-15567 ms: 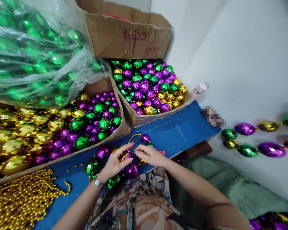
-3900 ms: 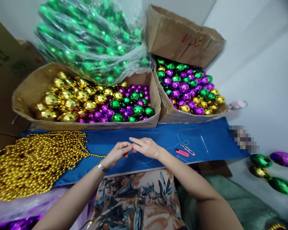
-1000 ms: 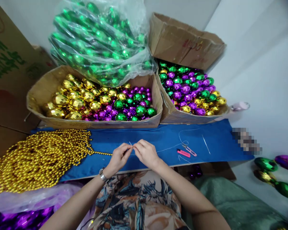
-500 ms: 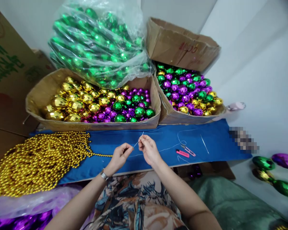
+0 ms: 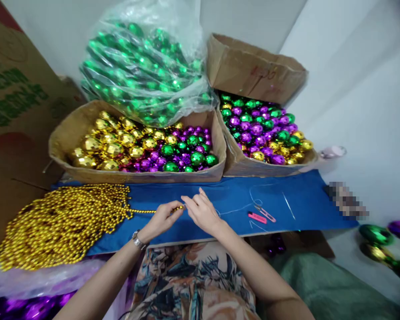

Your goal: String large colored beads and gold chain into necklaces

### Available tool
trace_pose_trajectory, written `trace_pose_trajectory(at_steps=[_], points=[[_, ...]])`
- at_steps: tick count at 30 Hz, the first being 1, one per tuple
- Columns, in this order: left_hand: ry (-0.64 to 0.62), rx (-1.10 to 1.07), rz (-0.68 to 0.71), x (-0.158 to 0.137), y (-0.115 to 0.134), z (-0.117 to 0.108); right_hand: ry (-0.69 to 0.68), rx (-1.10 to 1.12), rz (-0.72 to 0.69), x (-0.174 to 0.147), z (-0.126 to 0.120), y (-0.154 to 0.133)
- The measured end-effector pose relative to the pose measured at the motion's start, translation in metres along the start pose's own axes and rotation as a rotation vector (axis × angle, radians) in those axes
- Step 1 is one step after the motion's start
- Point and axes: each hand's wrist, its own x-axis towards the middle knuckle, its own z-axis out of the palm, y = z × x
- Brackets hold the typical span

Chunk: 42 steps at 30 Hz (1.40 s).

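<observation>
At the back of the counter [image 5: 308,189], boxes [image 5: 136,177] stand behind the gold beads [image 5: 66,222], likely keeping both within reach. My left grip [image 5: 163,218] pinches one strand [image 5: 178,208], apparently steadying it beside my right grip [image 5: 203,213]; whether that pinches the thread [image 5: 235,210], I can't tell.

Dim, cool light glints off the faceted beads [image 5: 113,150], with outer edges stretched and soft

There are two hands [image 5: 162,221] [image 5: 203,214], two bead-filled boxes [image 5: 136,177] [image 5: 231,158], one wristwatch [image 5: 138,240] and one pair of snips [image 5: 266,214].
</observation>
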Motion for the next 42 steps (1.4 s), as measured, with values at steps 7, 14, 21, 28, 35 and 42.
trace_pose_trajectory(at_steps=[7,14,21,28,35,42], points=[[0.068,0.221,0.081,-0.008,0.006,-0.021,0.059,-0.414,-0.214,0.014,-0.051,0.012],[0.163,0.353,0.156,-0.020,0.004,-0.050,0.189,-0.637,-0.139,-0.010,-0.150,0.082],[0.048,0.344,0.145,-0.025,0.008,-0.045,0.189,-0.827,0.249,-0.082,-0.213,0.136],[-0.109,0.290,0.078,-0.031,-0.056,-0.026,-0.159,-0.685,0.534,-0.155,-0.152,0.133],[-0.149,0.336,0.004,-0.053,-0.095,-0.004,-0.287,-0.528,0.670,-0.206,-0.081,0.134],[-0.173,0.310,-0.011,-0.062,-0.103,0.004,-0.312,-0.472,0.718,-0.217,-0.054,0.144]])
